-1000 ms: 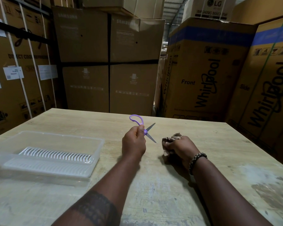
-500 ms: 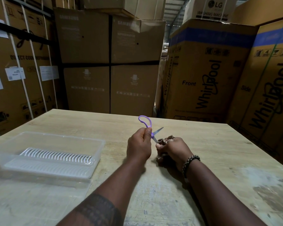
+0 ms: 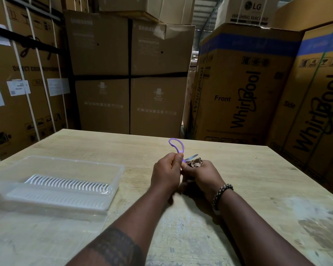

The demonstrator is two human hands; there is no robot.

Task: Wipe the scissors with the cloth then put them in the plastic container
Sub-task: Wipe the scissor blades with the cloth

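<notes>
My left hand (image 3: pixel 166 170) grips the scissors (image 3: pixel 178 148) by their purple handle, one handle loop standing up above my fist. The steel blades point right, and only one tip shows past the cloth. My right hand (image 3: pixel 202 174) holds a crumpled brown cloth (image 3: pixel 196 163) bunched against the blades, right beside my left hand. Both hands hover just over the middle of the wooden table (image 3: pixel 258 179). The clear plastic container (image 3: pixel 113 181), with a white slotted insert inside, sits on the table to the left.
Tall cardboard appliance boxes (image 3: pixel 244 83) stand close behind and to both sides of the table. The table's right part has worn, stained patches. A beaded bracelet is on my right wrist.
My right hand has moved left with the cloth from about a hand's width away until the cloth meets the blades. The scissors shifted slightly right in my left hand's grip.
</notes>
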